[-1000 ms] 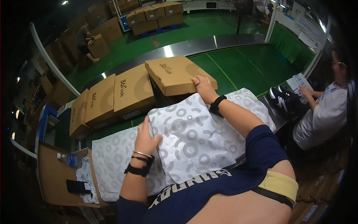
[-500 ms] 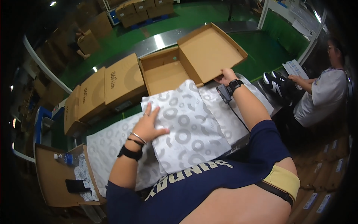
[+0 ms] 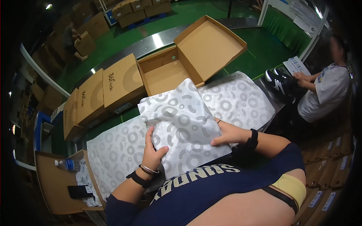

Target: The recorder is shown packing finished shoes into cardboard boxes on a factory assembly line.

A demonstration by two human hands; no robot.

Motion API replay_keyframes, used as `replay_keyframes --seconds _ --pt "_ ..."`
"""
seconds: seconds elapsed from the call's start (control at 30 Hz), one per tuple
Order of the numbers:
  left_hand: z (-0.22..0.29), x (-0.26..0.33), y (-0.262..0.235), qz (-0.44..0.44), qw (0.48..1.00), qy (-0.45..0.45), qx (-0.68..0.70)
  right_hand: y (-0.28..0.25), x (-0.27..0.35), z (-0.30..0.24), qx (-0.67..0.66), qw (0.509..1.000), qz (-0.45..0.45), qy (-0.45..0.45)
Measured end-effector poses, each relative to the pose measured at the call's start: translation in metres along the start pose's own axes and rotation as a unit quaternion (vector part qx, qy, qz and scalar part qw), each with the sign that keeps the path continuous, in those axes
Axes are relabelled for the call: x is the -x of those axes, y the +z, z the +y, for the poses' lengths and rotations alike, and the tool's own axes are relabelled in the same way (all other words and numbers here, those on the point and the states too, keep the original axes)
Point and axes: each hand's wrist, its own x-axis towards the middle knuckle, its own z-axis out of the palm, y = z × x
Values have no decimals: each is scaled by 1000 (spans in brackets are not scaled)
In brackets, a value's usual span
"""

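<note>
While both hands [image 3: 154, 156] [image 3: 229, 133] hold patterned paper [image 3: 184, 133], grip part-closed, green worktop [image 3: 260, 47] ahead, cartons [image 3: 137, 16] beyond.

Open box [image 3: 192, 54]: plain brown
Wrapping paper [image 3: 184, 147] before the open box: white, grey rings and arcs
Shoes [image 3: 278, 83] right of the open box: black, white

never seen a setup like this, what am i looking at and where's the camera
There's no machine: these are a person's bare hands, seen from a camera worn on their head, looking down. Its wide lens bends straight edges. The left hand and right hand hold opposite sides of a patterned white paper. Similar sheets lie on both sides of it. Just beyond sits an open cardboard box, with closed boxes to its left. At right, a co-worker is beside black shoes.
</note>
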Motion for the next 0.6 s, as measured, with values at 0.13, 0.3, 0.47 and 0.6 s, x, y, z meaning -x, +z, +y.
replay_keyframes --seconds 0.13,0.3,0.47,0.6 --pt "46 -31 -4 -21 999 23 21 -11 -12 -19 17 991 74 -113" --pt "112 -148 -11 -74 992 -19 95 -87 -75 -88 -20 978 80 -193" --pt "25 -297 -50 -5 998 -23 55 -150 -179 -69 196 944 246 -95" --pt "-67 -316 -110 100 954 67 -276 -66 -194 -80 416 860 234 -179"
